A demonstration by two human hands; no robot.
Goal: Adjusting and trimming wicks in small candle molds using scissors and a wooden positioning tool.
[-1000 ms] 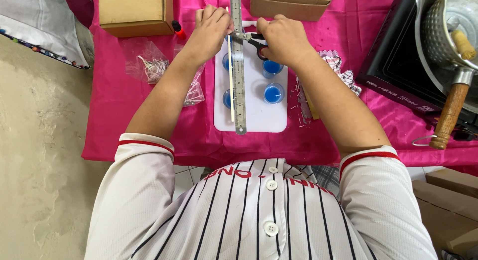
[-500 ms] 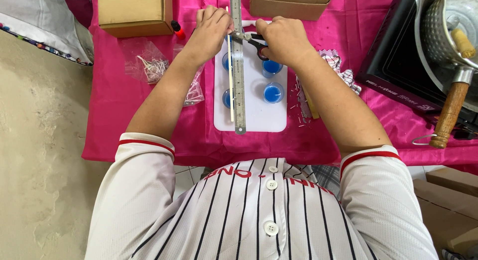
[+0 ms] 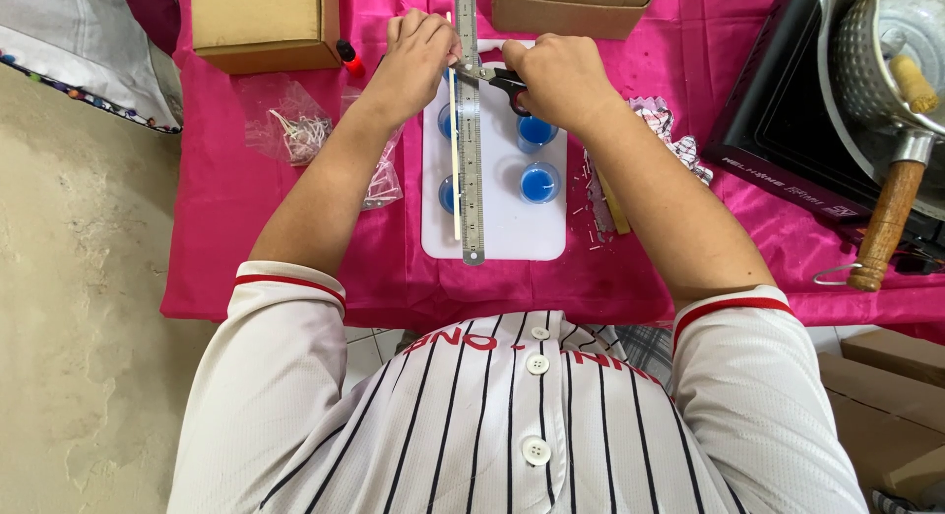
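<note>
The left hand [image 3: 418, 51] pinches a thin white stick [image 3: 454, 150] against a steel ruler [image 3: 470, 130]; both lie lengthwise down the white board [image 3: 502, 228], running from the hands toward the body. The right hand [image 3: 556, 76] grips scissors [image 3: 497, 78], blades at the stick just beside the left fingers. Four blue-filled cups [image 3: 539, 183] sit on the board, two probably half hidden under the ruler. Two cardboard boxes [image 3: 261, 22] stand beyond.

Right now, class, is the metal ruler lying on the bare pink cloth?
No. The metal ruler lies lengthwise across the white board, between the blue-filled cups, with the left hand at its top end.
</note>
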